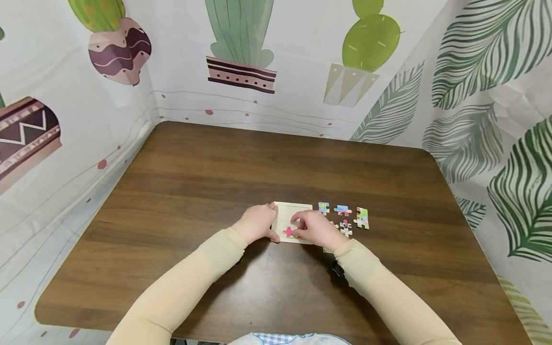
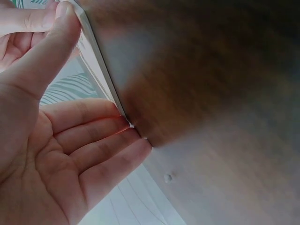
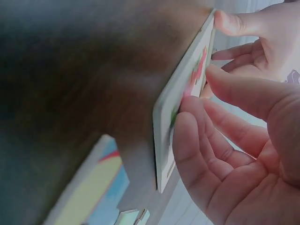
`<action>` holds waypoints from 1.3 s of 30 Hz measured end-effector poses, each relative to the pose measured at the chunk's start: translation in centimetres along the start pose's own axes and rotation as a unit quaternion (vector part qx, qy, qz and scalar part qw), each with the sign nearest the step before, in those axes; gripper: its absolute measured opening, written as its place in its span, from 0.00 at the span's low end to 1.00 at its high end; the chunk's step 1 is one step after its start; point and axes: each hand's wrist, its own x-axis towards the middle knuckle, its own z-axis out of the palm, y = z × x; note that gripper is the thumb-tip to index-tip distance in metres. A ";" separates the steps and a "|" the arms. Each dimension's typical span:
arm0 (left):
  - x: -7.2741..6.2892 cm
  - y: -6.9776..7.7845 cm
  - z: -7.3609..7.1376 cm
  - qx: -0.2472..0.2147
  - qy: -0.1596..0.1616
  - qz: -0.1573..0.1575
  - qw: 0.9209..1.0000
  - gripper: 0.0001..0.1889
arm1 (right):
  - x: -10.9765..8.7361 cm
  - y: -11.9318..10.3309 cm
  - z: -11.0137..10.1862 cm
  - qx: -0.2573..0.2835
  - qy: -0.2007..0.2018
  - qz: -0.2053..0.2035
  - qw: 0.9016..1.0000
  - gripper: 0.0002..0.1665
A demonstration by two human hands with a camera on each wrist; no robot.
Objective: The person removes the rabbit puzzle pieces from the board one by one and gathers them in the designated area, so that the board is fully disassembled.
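Observation:
A shallow pale wooden puzzle tray (image 1: 282, 215) lies flat in front of me. My left hand (image 1: 255, 224) holds its left side, fingers at the far corner and thumb at the near corner. In the left wrist view, the fingertips (image 2: 124, 122) touch the tray's thin edge. Over the right part of the tray is my right hand (image 1: 316, 227), bent fingers and thumb apart. Beside its thumb, a red jigsaw piece (image 1: 288, 232) lies in the tray's near part. The right wrist view shows fingertips touching pink and green printing; the hand partly hides it.
Several loose jigsaw pieces lie right of the tray, among them a blue piece (image 1: 343, 210), a yellow-green piece (image 1: 362, 218) and a flowered piece (image 1: 324, 207). Another is partly under the right wrist. The brown wooden table (image 1: 194, 191) meets printed cloth walls behind and beside it.

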 end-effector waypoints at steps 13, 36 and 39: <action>0.1 0.0 -0.3 -0.007 -0.013 0.002 1.000 0.44 | 0.0 0.3 0.4 -0.020 0.016 -0.039 0.999 0.06; 0.1 0.1 0.0 0.002 -0.010 0.003 1.000 0.48 | -0.7 0.1 0.9 0.006 0.016 -0.019 1.000 0.11; 0.1 0.0 0.1 0.003 -0.010 0.002 1.000 0.48 | -0.7 0.1 0.9 0.007 0.010 -0.015 1.000 0.14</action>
